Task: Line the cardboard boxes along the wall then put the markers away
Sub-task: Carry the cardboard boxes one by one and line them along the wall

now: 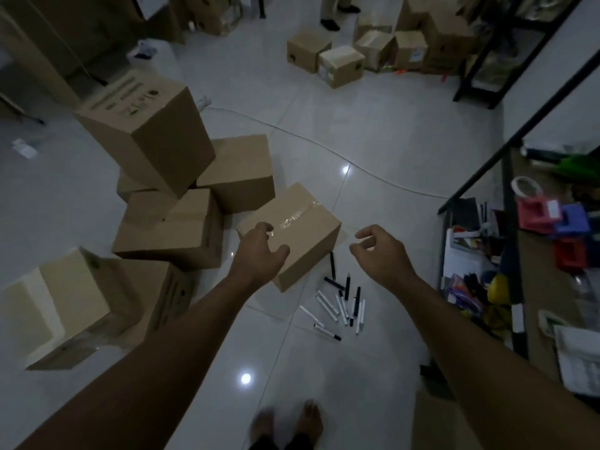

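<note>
Both hands, left hand (259,251) & right hand (378,251), loosely apart, holding nothing, reach for small taped brown cardboard box (302,228); probably not touching yet. Clasp opposite sides, avoid black-and-white markers (341,303) at 5 o'clock.

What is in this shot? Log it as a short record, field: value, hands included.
setting: white tiled floor, dim light
left hand: over the taped box, fingers curled, no firm grip visible
right hand: in the air beside that box, fingers loosely curled, holding nothing
box cluster: to the left, one box resting tilted on others
markers: scattered on the floor below the taped box
far boxes: group at top of view
shelf: on the right, cluttered
task state: boxes not lined up, markers still out
</note>
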